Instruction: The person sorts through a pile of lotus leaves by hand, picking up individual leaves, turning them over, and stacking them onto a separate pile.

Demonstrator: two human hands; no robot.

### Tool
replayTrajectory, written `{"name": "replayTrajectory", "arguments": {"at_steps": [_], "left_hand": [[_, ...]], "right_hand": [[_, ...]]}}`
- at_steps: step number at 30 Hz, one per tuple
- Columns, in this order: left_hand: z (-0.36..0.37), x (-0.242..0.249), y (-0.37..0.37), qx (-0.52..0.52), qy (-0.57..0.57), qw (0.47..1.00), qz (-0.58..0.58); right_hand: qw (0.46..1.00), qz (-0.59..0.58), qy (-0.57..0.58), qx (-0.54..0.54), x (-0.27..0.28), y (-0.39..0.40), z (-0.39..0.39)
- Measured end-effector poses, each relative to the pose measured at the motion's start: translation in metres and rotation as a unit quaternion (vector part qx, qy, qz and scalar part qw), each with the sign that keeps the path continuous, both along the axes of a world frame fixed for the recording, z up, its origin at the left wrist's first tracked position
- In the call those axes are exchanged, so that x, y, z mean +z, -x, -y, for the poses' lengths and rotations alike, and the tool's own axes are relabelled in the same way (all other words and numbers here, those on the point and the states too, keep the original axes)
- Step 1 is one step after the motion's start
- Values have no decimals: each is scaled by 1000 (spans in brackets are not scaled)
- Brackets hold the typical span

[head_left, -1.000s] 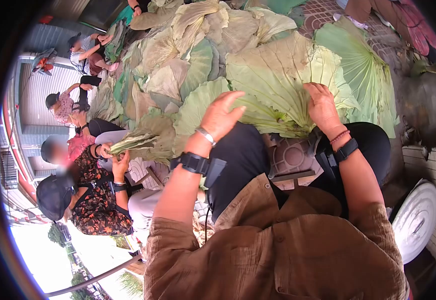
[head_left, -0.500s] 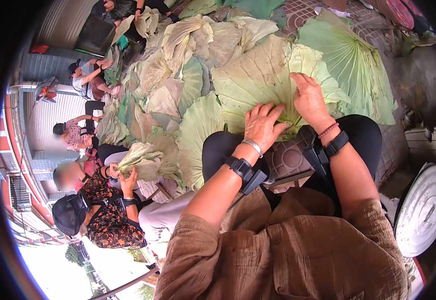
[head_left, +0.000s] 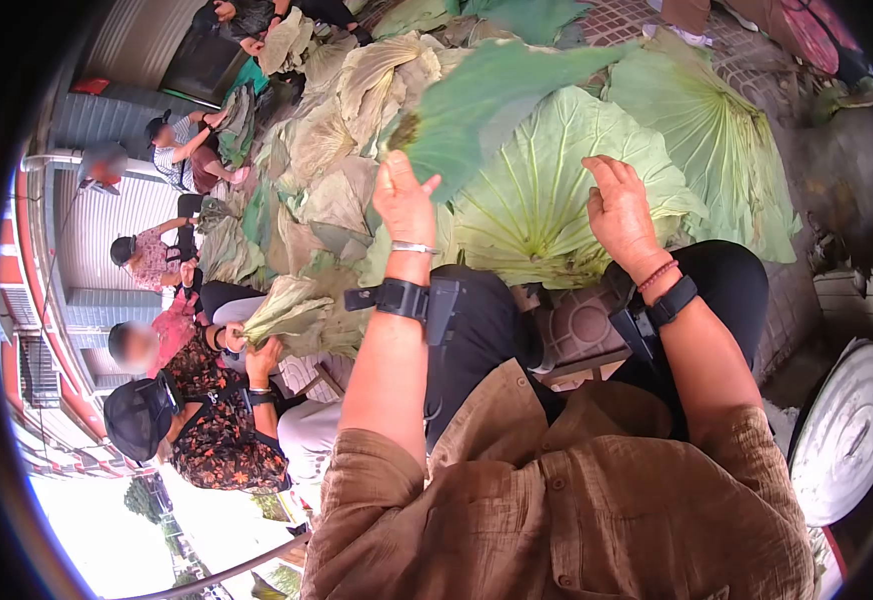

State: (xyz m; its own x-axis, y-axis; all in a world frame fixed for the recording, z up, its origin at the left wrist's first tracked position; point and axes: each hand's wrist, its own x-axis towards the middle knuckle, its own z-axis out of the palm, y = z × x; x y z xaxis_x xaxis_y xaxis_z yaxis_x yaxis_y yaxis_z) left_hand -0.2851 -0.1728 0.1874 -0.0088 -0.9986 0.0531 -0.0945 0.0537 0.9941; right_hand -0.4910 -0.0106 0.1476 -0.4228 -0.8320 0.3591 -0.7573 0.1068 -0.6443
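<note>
My left hand [head_left: 405, 203] pinches the edge of a dark green lotus leaf [head_left: 502, 100], close to a brown patch on it. That leaf is lifted and slightly blurred, stretching away to the upper right. Below it, a pale green lotus leaf [head_left: 567, 180] lies spread underside up in front of my knees, its veins fanning out from the stem point. Over this leaf's right side is my right hand [head_left: 622, 212], fingers extended and holding nothing. Another broad lotus leaf [head_left: 712, 115] lies just beyond on the right.
A heap of withered lotus leaves [head_left: 327, 140] covers the ground ahead and left. Close on my left, a person in a flowered shirt [head_left: 225, 435] holds a folded leaf [head_left: 292, 312]; more people sit farther along. A round metal lid [head_left: 845, 435] stands at right.
My left hand has moved left and up from the stem area, raising the top leaf, whose dark green face now shows. The pale leaf beneath is uncovered. My right hand has barely shifted.
</note>
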Motion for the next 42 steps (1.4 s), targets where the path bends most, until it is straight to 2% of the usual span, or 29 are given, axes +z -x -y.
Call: {"name": "replayTrajectory", "arguments": {"at_steps": [3,5,7,9,11,12,16,18,20,22,24,25,26,27,29,30,32,33,35,37,39,41,42], "left_hand": [[40,20,-53,100,-64,988,-96],[76,20,-111,145,-34,980,-133],[137,-25,-214,150,93,983,40],[108,18,-220,182,204,948,162],[108,21,-253,199,366,830,371],[76,55,-212,255,178,948,70],[50,-1,-241,229,186,943,156],[20,-34,-241,174,185,891,378],[-16,-59,-221,113,113,919,362],[-48,-109,-226,26,75,913,400],[-80,-146,-236,-104,-2,884,456],[-95,-168,-246,-171,-50,881,438],[-110,-173,-244,-172,-128,907,362],[-116,-178,-241,-177,-89,915,351],[-121,-184,-243,-166,-105,921,336],[-120,-179,-243,-166,-109,921,335],[-103,-170,-249,-218,-143,885,386],[-90,-181,-261,-248,-154,876,383],[-62,-151,-249,-226,-153,837,474],[-39,-120,-224,-149,-123,874,446],[-19,-89,-192,-152,-122,905,378],[-12,-56,-148,-201,-69,922,324],[-13,-44,-127,-250,-34,913,322]], "right_hand": [[999,-9,-20,38,-4,-6,3],[999,-9,-30,39,-6,-6,5],[998,-9,-39,46,-4,-8,5],[997,-22,-40,56,-6,-8,5],[997,-31,-42,63,-7,-10,5],[996,-31,-49,66,-7,-12,5],[994,-43,-73,76,-14,-14,6],[992,-50,-81,77,-18,-15,6],[992,-57,-86,78,-21,-15,7],[991,-54,-96,73,-22,-15,5],[990,-55,-103,76,-27,-14,4],[990,-55,-108,77,-29,-13,4],[989,-57,-109,80,-30,-13,4],[989,-53,-111,81,-31,-13,4],[989,-49,-117,80,-33,-14,4],[988,-56,-117,83,-34,-14,5],[987,-64,-118,87,-35,-15,5],[986,-72,-123,85,-35,-16,6],[985,-81,-128,77,-33,-17,6],[984,-72,-140,81,-31,-17,6],[984,-73,-140,77,-30,-16,5],[985,-63,-140,84,-30,-15,4],[985,-63,-140,81,-30,-14,4]]}}
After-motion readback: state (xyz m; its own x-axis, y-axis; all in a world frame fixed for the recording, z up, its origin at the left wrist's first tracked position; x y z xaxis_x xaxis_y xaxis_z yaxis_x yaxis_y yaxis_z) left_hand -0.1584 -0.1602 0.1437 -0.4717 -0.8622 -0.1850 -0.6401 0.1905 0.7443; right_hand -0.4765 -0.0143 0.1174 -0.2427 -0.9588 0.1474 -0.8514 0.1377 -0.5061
